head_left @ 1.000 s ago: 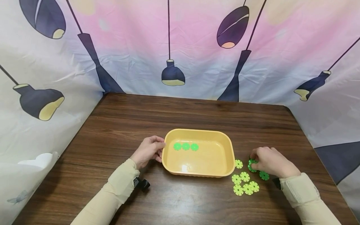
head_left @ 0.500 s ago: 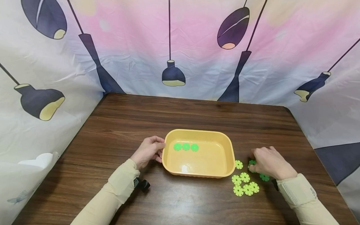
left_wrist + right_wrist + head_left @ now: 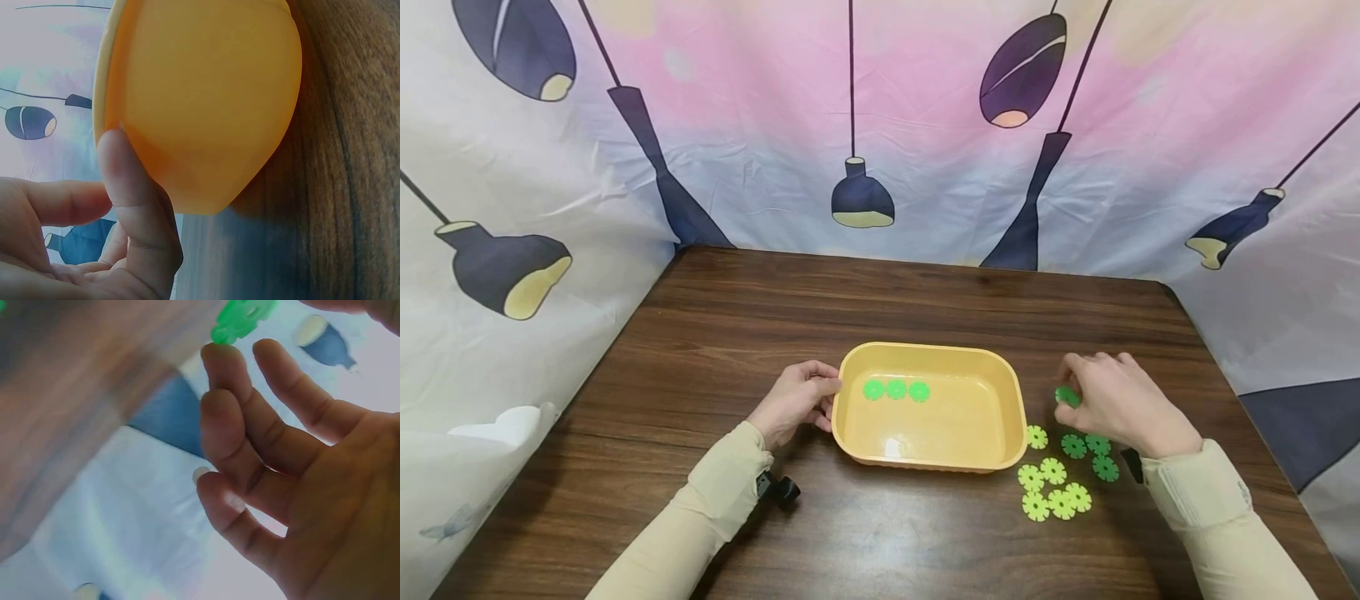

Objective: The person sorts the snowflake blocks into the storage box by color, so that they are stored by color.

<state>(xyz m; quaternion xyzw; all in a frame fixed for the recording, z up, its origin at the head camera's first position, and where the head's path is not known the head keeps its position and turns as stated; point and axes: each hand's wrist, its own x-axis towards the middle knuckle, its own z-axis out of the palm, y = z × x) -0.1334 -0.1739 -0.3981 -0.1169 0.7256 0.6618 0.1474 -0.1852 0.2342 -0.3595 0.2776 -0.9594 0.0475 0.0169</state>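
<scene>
A yellow plastic tub (image 3: 955,417) stands on the table with three bright green flower-shaped discs (image 3: 897,389) in a row inside it. My left hand (image 3: 793,404) holds the tub's left end, fingertips at the rim; in the left wrist view a finger lies against the outer wall just under the lip. On the tub's right, my right hand (image 3: 1123,404) pinches a green notched disc (image 3: 1067,397) between thumb and fingers. In the right wrist view this disc (image 3: 242,319) shows at the top edge, other fingers loosely bent.
Three darker green discs (image 3: 1097,445) lie below my right hand. Several yellow-green discs (image 3: 1053,472) are scattered beside the tub's right front corner, one close against its wall. A printed fabric backdrop (image 3: 775,167) stands around the wooden table (image 3: 760,300).
My right hand has moved back and up from the dark green discs with one disc pinched, uncovering the three left behind. The left hand and tub have stayed put.
</scene>
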